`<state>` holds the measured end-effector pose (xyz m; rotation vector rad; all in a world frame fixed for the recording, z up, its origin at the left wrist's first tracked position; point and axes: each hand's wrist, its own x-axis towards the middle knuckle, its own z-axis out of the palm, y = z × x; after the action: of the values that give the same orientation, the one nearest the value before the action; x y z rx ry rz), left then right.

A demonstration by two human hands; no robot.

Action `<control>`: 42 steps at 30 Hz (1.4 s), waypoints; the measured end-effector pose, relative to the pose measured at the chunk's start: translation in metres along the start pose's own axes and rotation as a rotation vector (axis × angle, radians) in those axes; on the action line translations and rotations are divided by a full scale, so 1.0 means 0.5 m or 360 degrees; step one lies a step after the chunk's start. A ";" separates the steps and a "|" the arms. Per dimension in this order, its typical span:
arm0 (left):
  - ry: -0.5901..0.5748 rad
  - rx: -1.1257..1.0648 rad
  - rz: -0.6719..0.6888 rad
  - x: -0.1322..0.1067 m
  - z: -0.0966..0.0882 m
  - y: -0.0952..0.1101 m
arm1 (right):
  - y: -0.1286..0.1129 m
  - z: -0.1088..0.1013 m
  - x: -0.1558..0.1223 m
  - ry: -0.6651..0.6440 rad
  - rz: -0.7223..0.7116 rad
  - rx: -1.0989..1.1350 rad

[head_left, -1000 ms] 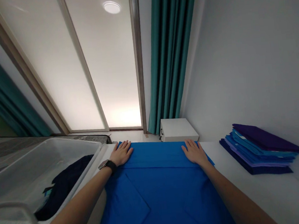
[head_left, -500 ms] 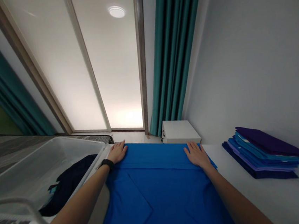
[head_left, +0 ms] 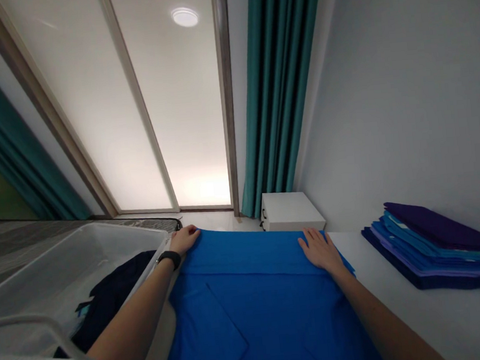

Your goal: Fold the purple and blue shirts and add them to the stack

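Note:
A blue top (head_left: 253,314) with two patch pockets lies spread over the white table, its hem band at the far edge. At its far left corner my left hand (head_left: 185,239), with a dark watch on the wrist, has its fingers curled and pinched on the edge of the cloth. My right hand (head_left: 320,250) rests flat near the far right corner, fingers stretched out on the fabric. The sides of the top run under my forearms, and its near part leaves the view at the bottom.
On the white table (head_left: 388,313) at right stands a stack of folded garments (head_left: 437,246) in purple and blues. A clear plastic bin (head_left: 87,231) at left contains dark clothing (head_left: 114,282). A pale curved bar (head_left: 55,333) crosses the lower left. Beyond stands a white cabinet (head_left: 291,209).
My left hand has gone from lying flat with spread fingers to curling them at the cloth's corner. My right hand stays flat. The view has shifted slightly.

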<state>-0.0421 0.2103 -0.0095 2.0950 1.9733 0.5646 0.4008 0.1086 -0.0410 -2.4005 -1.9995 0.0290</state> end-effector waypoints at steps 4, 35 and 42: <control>0.0127 -0.0150 0.0077 -0.031 0.001 0.002 | 0.002 0.003 0.001 0.0007 -0.0005 0.0009; 0.0072 -0.0209 0.0660 -0.079 0.007 0.002 | 0.107 -0.019 0.054 0.0157 0.0260 0.0266; 0.0079 -0.0202 0.0651 -0.074 0.011 -0.002 | 0.151 -0.012 0.099 0.0078 0.0270 0.0465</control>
<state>-0.0419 0.1744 -0.0199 2.4325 1.4855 0.7957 0.4844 0.1437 -0.0371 -2.3469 -1.6347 0.2437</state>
